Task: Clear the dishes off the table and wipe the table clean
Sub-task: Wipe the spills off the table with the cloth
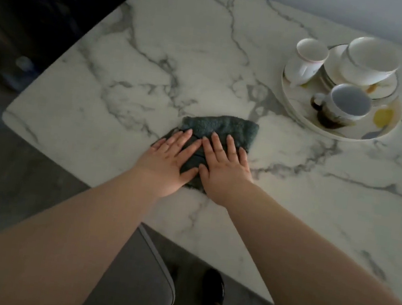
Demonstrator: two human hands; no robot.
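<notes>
The dark green cloth [218, 139] lay flat on the marble table [182, 55], near the edge closest to us and a little left of the table's middle. It was folded into a rough pad, its long axis running from our near left up toward the far right, with the widest free part showing beyond our fingertips. Our left hand [168, 159] and right hand [223, 167] were both pressed palm-down on the near half of it, side by side with the thumbs almost meeting; the fingers were spread wide and flat, gripping nothing, only bearing down on the fabric. Neither hand was nearer the cloth than the other, since both sat on it.

Outward from there, the bare marble stretched away on the far left, well apart from anything. To the far right sat the stack of dishes: a large plate [381, 130] with yellow and brown smears carried a grey-lined mug [346, 105], a tilted white cup [306, 58] and a white bowl [370, 62] on smaller plates. That stack lay to the right of and beyond our right hand, so we judged the right arm the nearer one to it.

We judged that the wiping was under way while the dishes were not yet off the table. A push straight ahead or to the left would have met open surface, whereas a sweep to the right would have run the cloth toward the plate's rim.
</notes>
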